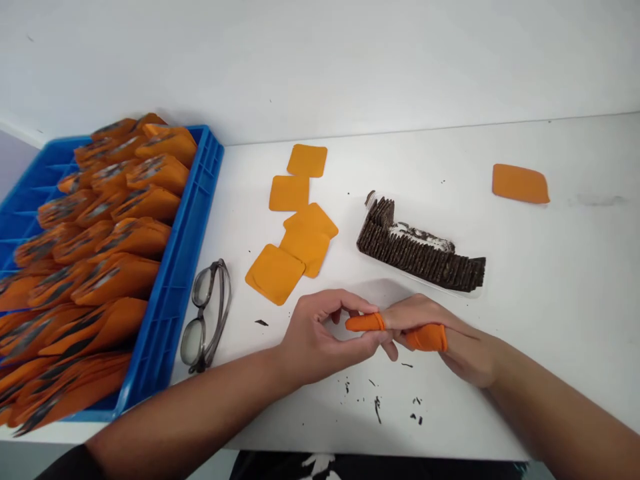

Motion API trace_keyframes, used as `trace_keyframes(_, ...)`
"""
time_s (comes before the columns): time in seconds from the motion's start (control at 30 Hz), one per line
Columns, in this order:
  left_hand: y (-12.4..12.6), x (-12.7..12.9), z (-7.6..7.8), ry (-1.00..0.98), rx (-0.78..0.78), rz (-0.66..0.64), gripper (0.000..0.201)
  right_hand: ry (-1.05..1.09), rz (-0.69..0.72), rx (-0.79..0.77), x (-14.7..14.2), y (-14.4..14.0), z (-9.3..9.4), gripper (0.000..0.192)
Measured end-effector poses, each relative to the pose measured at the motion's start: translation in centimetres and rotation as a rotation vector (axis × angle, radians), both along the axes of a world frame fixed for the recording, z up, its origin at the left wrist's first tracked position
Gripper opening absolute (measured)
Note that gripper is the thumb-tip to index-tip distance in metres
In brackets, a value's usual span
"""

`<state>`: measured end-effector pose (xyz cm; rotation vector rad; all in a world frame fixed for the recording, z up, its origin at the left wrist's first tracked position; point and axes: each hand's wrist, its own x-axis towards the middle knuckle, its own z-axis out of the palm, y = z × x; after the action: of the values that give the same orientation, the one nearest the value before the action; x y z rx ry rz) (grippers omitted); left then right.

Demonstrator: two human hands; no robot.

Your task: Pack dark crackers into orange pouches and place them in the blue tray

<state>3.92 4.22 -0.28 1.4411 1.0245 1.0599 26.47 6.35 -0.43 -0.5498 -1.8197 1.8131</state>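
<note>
Two bare hands, close together on a white table [525,280], near 6 o'clock. Left hand [315,337] curled, with thumb and fingers pinched on an orange finger cot [366,323]. Cot: thin, smooth, rubbery, shaped like a little tube, with a rolled rim. Sitting on a finger of the right hand [450,340], tip pointing to 9 o'clock, right inside the pinch. A second cot [427,338], same orange, already on the next finger, at 3 o'clock from the first, just beside it. Right hand flat and loose, fingers stretched to 9 o'clock, holding nothing.

At 12 o'clock from the hands, near: a clear plastic tray [367,252] with a long row of biscuits [420,257]. Dark brown, thin, ridged, standing on edge, with white cream showing on top. At 11 o'clock: five flat orange squares [275,272] with round corners, smooth, some lying over each other. One more square [520,183] well apart at 1 o'clock. At 9 o'clock: grey glasses [206,327] lying on the table. Past them, a blue plastic crate [173,287] with ribbed walls, full of shiny orange packets [117,273] with dark stripes, stacked in leaning rows. At 6 o'clock, near the wrists: tiny dark crumbs [377,403], scattered. White wall [350,60] behind the table.
</note>
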Motion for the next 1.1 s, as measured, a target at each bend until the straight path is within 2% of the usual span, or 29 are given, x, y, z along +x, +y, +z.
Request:
trace_keyframes(0.13, 0.2, 0.1, 0.0, -0.065, 0.021, -0.024, 0.028, 0.043, -0.007, -0.012, -0.2, 0.0, -0.1, 0.040)
trace_keyframes(0.27, 0.3, 0.4, 0.0, -0.285, 0.066, -0.152, 0.039, 0.028, -0.008, -0.002, -0.6, -0.2, -0.2, 0.036)
trace_keyframes(0.4, 0.2, 0.4, -0.2, -0.354, 0.114, -0.193, 0.039, 0.041, -0.005, -0.008, -0.7, -0.5, 0.1, 0.035)
trace_keyframes(0.63, 0.1, 0.2, -0.6, -0.158, 0.333, 0.029, 0.027, 0.086, -0.060, -0.082, -0.7, -0.4, 1.5, 0.036)
trace_keyframes(0.73, 0.1, 0.2, -0.5, -0.167, 0.347, 0.051, 0.026, 0.071, -0.078, -0.108, -0.6, -0.4, 1.6, 0.033)
trace_keyframes(0.87, 0.1, 0.1, -0.3, -0.139, 0.346, 0.072, 0.022, 0.064, -0.126, -0.056, -0.2, -0.3, 1.6, 0.041)
trace_keyframes(0.93, 0.1, 0.1, -0.3, -0.132, 0.352, 0.078, 0.021, 0.077, -0.138, -0.037, -0.1, -0.3, 1.5, 0.036)
trace_keyframes(1.1, 0.3, 0.2, -0.8, -0.187, 0.383, 0.012, 0.036, 0.068, -0.103, -0.031, -0.5, -0.4, 1.4, 0.033)
